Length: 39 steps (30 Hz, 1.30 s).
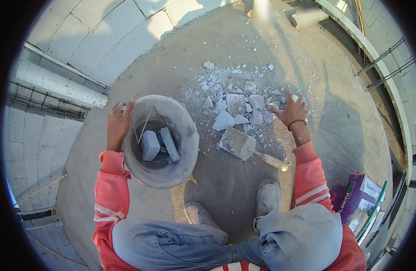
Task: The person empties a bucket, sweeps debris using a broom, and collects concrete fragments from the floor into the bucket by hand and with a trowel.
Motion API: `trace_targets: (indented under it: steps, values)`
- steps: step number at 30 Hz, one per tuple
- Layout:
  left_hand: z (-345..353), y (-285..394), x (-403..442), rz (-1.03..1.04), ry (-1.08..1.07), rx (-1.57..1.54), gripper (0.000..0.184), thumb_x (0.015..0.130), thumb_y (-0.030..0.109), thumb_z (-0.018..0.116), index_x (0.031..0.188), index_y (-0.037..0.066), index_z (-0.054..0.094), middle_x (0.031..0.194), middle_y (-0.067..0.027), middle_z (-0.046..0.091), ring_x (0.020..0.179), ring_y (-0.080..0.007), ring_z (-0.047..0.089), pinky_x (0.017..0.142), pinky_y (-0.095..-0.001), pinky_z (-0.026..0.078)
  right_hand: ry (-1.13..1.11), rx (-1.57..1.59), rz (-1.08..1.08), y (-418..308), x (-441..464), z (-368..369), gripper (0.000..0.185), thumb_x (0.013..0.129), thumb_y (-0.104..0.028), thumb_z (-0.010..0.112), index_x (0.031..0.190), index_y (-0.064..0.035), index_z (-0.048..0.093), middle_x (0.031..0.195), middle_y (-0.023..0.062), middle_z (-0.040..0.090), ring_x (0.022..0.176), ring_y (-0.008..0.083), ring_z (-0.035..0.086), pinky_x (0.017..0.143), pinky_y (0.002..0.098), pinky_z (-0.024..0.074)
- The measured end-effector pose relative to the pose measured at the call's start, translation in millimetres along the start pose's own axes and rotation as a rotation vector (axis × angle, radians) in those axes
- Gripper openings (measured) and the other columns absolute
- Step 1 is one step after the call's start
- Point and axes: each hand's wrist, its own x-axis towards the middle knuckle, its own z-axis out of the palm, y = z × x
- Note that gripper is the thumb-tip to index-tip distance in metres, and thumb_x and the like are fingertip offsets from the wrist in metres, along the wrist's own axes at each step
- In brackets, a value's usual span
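My left hand (119, 125) is at the left rim of a grey rubber bucket (186, 158), its fingers curled. A small greyish bit shows between thumb and fingers, too unclear to name. Inside the bucket lie two pale block pieces (150, 145), and a thin bent handle (144, 125) crosses its opening. Over the right edge of a heap of broken white block pieces (236, 103) my right hand (292, 112) has its fingers spread and holds nothing visible. A trowel (237, 143) with a wooden handle lies flat just below the heap.
A purple bag (352, 198) and a green strip (372, 212) lie at the lower right. White block walls (104, 36) rise at the left, with a white pipe (59, 83) beside them. Rebar ends (384, 54) stick out at the right. My shoes (268, 198) are below the trowel.
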Motion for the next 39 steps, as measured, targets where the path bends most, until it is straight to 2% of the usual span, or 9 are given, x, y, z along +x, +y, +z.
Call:
trace_targets:
  steps: [3, 6, 8, 11, 17, 24, 26, 31, 39]
  values:
    - [-1, -26, 8, -0.128, -0.047, -0.304, 0.054, 0.099, 0.047, 0.045, 0.106, -0.001, 0.068, 0.102, -0.0256, 0.068, 0.101, -0.0421, 0.063, 0.091, -0.0412, 0.046, -0.026, 0.044, 0.258, 63, 35, 39, 0.105, 0.063, -0.062, 0.081, 0.149, -0.0259, 0.034, 0.150, 0.0338, 0.025, 0.136, 0.0546, 0.030, 0.107, 0.0617, 0.0319]
    - [1, -38, 11, -0.187, -0.045, -0.286, 0.053, 0.098, 0.047, 0.046, 0.102, -0.001, 0.069, 0.097, -0.0256, 0.069, 0.097, -0.0405, 0.064, 0.087, -0.0405, 0.047, 0.092, 0.140, 0.173, 67, 42, 61, 0.096, 0.066, -0.046, 0.083, 0.147, -0.0190, 0.038, 0.136, 0.0302, 0.049, 0.126, 0.0426, 0.050, 0.104, 0.0472, 0.0412]
    - [-5, -36, 14, -0.220, -0.169, -0.174, 0.055, 0.096, 0.048, 0.052, 0.106, -0.004, 0.068, 0.094, -0.0185, 0.069, 0.088, -0.0252, 0.064, 0.083, -0.0340, 0.048, 0.048, 0.191, 0.151, 55, 44, 59, 0.091, 0.068, -0.040, 0.083, 0.144, -0.0143, 0.041, 0.128, 0.0279, 0.058, 0.120, 0.0384, 0.057, 0.101, 0.0429, 0.0444]
    - [-8, -25, 8, -0.174, -0.157, -0.213, 0.055, 0.093, 0.048, 0.058, 0.104, -0.005, 0.068, 0.092, -0.0184, 0.069, 0.086, -0.0255, 0.066, 0.082, -0.0339, 0.049, -0.058, 0.934, -0.167, 17, 23, 41, 0.066, 0.074, -0.021, 0.074, 0.132, 0.0000, 0.052, 0.117, 0.0187, 0.064, 0.110, 0.0325, 0.061, 0.096, 0.0406, 0.0477]
    - [-7, -14, 10, -0.225, -0.188, -0.305, 0.051, 0.085, 0.048, 0.065, 0.102, 0.000, 0.070, 0.089, -0.0172, 0.070, 0.084, -0.0309, 0.067, 0.080, -0.0383, 0.050, -0.258, 0.800, -0.793, -131, -104, -39, 0.072, 0.077, -0.039, 0.081, 0.135, -0.0079, 0.052, 0.121, 0.0186, 0.060, 0.109, 0.0283, 0.061, 0.091, 0.0387, 0.0499]
    - [-5, -17, 5, -0.167, -0.184, -0.242, 0.047, 0.088, 0.042, 0.061, 0.106, 0.000, 0.069, 0.101, -0.0195, 0.069, 0.097, -0.0315, 0.066, 0.086, -0.0386, 0.049, -0.655, 0.938, -0.898, -183, -92, -21, 0.060, 0.081, -0.029, 0.077, 0.131, -0.0059, 0.053, 0.106, 0.0163, 0.069, 0.086, 0.0216, 0.069, 0.076, 0.0338, 0.0548]
    - [6, -26, 6, -0.126, -0.171, -0.499, 0.040, 0.092, 0.035, 0.053, 0.104, 0.000, 0.068, 0.102, -0.0204, 0.069, 0.098, -0.0329, 0.066, 0.087, -0.0388, 0.048, -0.693, 0.956, -0.911, -205, -94, -17, 0.059, 0.082, -0.027, 0.077, 0.131, -0.0059, 0.053, 0.105, 0.0159, 0.069, 0.085, 0.0206, 0.069, 0.075, 0.0330, 0.0549]
    - [11, 23, -8, -0.003, -0.135, -0.384, 0.035, 0.094, 0.027, 0.045, 0.105, 0.001, 0.065, 0.101, -0.0219, 0.068, 0.097, -0.0375, 0.064, 0.086, -0.0414, 0.047, -0.522, 1.201, -0.955, -261, -102, 13, 0.054, 0.082, -0.023, 0.076, 0.128, -0.0055, 0.054, 0.098, 0.0145, 0.070, 0.080, 0.0199, 0.069, 0.071, 0.0314, 0.0546]
    - [16, 37, -16, 0.046, -0.023, -0.271, 0.034, 0.096, 0.032, 0.049, 0.106, 0.002, 0.062, 0.084, -0.0235, 0.066, 0.079, -0.0426, 0.064, 0.072, -0.0474, 0.047, -0.446, 1.620, -0.548, -264, -120, 20, 0.028, 0.085, 0.000, 0.070, 0.109, 0.0028, 0.054, 0.085, 0.0096, 0.069, 0.073, 0.0099, 0.066, 0.061, 0.0244, 0.0525]
